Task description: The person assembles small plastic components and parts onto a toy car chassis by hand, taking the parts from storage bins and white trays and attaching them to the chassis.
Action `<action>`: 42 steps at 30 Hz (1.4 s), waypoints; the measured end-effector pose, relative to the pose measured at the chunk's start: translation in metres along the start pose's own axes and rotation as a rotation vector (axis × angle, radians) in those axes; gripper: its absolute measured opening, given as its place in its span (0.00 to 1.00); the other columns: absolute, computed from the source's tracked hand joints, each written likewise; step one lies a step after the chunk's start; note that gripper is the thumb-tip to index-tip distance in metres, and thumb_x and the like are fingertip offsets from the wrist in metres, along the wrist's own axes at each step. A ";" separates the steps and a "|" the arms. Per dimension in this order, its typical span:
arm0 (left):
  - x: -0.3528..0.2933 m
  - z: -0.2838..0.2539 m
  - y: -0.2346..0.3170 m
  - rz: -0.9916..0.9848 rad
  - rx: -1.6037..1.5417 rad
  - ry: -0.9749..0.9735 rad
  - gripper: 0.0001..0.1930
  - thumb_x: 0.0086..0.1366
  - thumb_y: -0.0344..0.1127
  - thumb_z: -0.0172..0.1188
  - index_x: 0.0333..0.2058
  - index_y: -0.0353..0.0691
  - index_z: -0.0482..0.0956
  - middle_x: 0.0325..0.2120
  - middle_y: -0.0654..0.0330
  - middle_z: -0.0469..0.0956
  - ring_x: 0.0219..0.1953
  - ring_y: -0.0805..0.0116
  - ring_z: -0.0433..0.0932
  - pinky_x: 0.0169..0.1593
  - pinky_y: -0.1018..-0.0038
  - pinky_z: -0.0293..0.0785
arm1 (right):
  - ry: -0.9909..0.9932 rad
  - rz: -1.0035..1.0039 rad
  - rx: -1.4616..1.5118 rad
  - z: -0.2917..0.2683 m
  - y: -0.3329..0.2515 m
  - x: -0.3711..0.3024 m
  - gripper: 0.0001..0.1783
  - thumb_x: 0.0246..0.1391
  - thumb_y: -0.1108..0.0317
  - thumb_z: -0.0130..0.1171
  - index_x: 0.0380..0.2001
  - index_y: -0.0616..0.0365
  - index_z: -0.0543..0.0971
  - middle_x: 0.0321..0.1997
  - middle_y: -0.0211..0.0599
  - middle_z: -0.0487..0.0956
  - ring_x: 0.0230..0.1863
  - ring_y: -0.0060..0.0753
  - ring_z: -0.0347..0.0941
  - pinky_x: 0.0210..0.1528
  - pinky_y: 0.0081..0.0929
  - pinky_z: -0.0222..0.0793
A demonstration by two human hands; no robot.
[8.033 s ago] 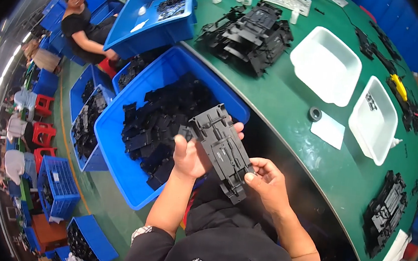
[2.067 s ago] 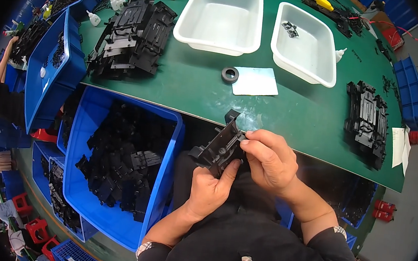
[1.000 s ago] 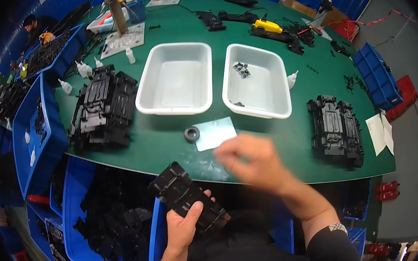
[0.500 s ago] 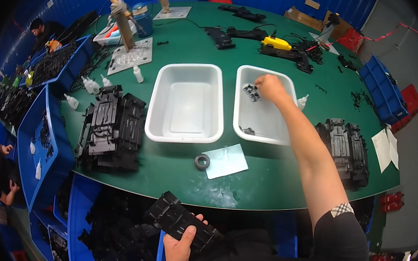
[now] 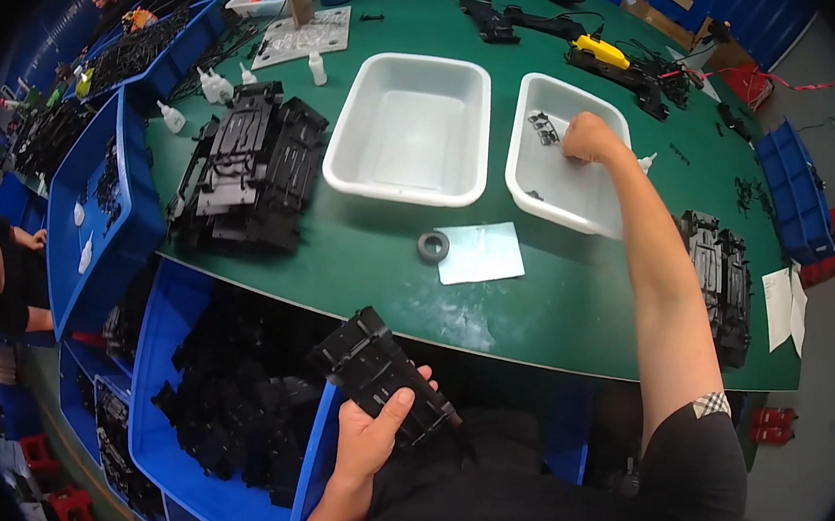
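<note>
My left hand (image 5: 367, 437) grips a black moulded plastic part (image 5: 382, 373), thumb on top, held tilted in front of the table's near edge. My right hand (image 5: 590, 139) is inside the right white tub (image 5: 555, 211), its fingers closed and pointing down. Whatever they may pinch is hidden. Beside those fingers, to the left, lies a cluster of small black-and-silver pieces (image 5: 543, 127). Another small dark piece (image 5: 538, 196) rests near the tub's front wall. The left white tub (image 5: 404, 196) has nothing visible in it.
Stacks of black plastic parts stand left (image 5: 250, 169) and right (image 5: 722, 280) on the green table (image 5: 357, 265). A black ring (image 5: 432, 248) touches a pale sheet (image 5: 483, 254). Below the edge, a blue bin (image 5: 159, 437) holds many black parts. Two people are at the left.
The view has shifted, so the table appears higher. My right hand has moved rightward off the cluster of small pieces within the tub. My left hand still holds the black part.
</note>
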State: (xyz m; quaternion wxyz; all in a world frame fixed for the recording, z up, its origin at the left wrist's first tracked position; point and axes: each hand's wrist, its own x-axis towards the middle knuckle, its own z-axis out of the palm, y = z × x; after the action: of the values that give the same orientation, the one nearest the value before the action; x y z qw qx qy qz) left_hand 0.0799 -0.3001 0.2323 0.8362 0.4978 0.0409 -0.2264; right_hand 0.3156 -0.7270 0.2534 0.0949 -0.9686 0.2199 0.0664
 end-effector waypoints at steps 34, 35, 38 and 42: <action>-0.014 -0.018 -0.009 0.022 -0.071 -0.067 0.14 0.65 0.27 0.53 0.47 0.28 0.72 0.45 0.50 0.76 0.45 0.63 0.77 0.49 0.70 0.74 | 0.154 -0.515 0.402 0.061 -0.109 -0.190 0.08 0.46 0.74 0.55 0.28 0.60 0.82 0.31 0.45 0.78 0.36 0.47 0.74 0.41 0.37 0.70; -0.015 -0.018 -0.009 0.022 -0.074 -0.066 0.14 0.65 0.27 0.53 0.47 0.28 0.72 0.45 0.50 0.76 0.45 0.63 0.77 0.49 0.70 0.74 | 0.152 -0.516 0.400 0.063 -0.109 -0.190 0.08 0.46 0.74 0.55 0.28 0.60 0.82 0.31 0.45 0.78 0.36 0.47 0.74 0.41 0.37 0.70; -0.015 -0.019 -0.010 0.021 -0.069 -0.067 0.14 0.65 0.27 0.54 0.48 0.28 0.72 0.46 0.50 0.76 0.45 0.64 0.77 0.49 0.70 0.74 | 0.224 -0.565 0.295 0.067 -0.110 -0.188 0.06 0.47 0.74 0.55 0.27 0.59 0.82 0.29 0.42 0.77 0.35 0.46 0.74 0.39 0.38 0.70; -0.015 -0.018 -0.010 0.025 -0.069 -0.077 0.14 0.65 0.27 0.54 0.48 0.28 0.72 0.46 0.50 0.76 0.45 0.64 0.77 0.49 0.70 0.74 | 0.346 -0.670 0.188 0.071 -0.109 -0.185 0.05 0.46 0.74 0.55 0.27 0.59 0.81 0.28 0.41 0.75 0.34 0.44 0.73 0.38 0.38 0.69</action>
State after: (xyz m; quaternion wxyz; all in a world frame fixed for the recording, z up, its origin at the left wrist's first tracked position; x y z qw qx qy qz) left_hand 0.0655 -0.2841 0.2196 0.8565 0.4603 0.0101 -0.2334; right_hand 0.1914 -0.5390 0.2323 0.1614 -0.9708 -0.0906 -0.1529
